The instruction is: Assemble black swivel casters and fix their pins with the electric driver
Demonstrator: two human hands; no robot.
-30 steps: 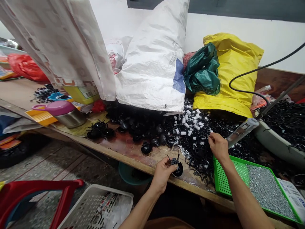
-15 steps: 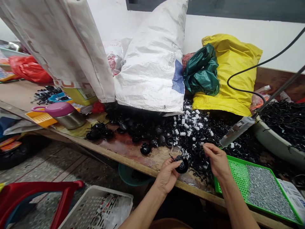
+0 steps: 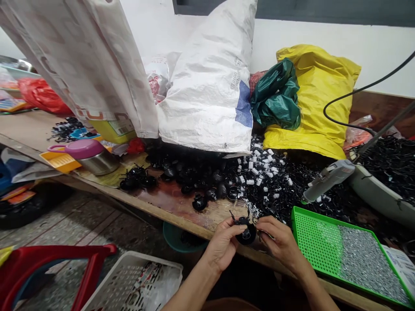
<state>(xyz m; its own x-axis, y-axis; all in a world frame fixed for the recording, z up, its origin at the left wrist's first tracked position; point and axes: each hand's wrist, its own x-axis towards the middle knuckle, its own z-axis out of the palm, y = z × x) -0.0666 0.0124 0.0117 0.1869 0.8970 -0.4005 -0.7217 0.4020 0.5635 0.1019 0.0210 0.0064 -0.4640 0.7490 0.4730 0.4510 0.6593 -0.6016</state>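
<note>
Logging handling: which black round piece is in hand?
The black round piece held in the left hand, right hand beside it; the others lie loose on the wooden bench.

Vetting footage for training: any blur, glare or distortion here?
In the head view, wide-angle distortion bends the wooden bench edge; lighting is even and soft, with only a mild highlight on the steel mug; the left hand and right hand show no obvious motion blur.

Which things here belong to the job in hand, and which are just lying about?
Job: left hand, right hand, black plastic part, heap of black and white pieces.
Lying about: pink-lidded steel flask, white woven sack, yellow bag, white plastic crate.
</note>
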